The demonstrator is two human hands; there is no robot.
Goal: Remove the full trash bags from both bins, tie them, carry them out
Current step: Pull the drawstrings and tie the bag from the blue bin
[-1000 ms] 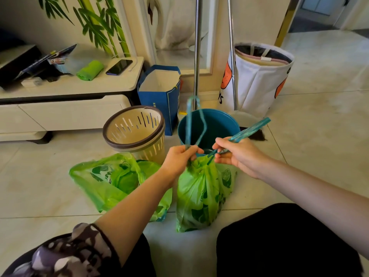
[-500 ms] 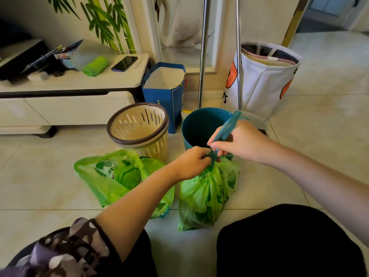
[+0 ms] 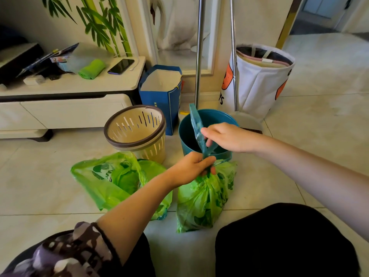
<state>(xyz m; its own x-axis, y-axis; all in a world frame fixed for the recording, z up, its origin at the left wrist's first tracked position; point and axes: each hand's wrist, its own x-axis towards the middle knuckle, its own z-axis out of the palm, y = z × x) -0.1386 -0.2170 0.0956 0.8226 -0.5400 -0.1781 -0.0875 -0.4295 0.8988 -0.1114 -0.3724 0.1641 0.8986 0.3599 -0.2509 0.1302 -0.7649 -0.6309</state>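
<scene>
A full green trash bag (image 3: 201, 198) stands on the floor in front of the teal bin (image 3: 187, 134). My left hand (image 3: 191, 166) is closed around its gathered neck. My right hand (image 3: 225, 136) pinches the bag's teal drawstring strip (image 3: 196, 124), which sticks up over the bin's mouth. A second green trash bag (image 3: 111, 180) lies slumped to the left, its top loose, in front of the cream slotted bin (image 3: 135, 132). Both bins look empty inside.
A blue paper bag (image 3: 161, 96) stands behind the bins against the wall. Two metal poles (image 3: 199, 56) rise behind the teal bin. A white fabric hamper (image 3: 259, 80) sits at the right. A low white TV cabinet (image 3: 69, 96) holds a phone and clutter. My knees are in the foreground.
My right hand has swung the teal strip from pointing out to the right to upright over the bin, moving closer to my left hand. The loop above my left hand is gone.
</scene>
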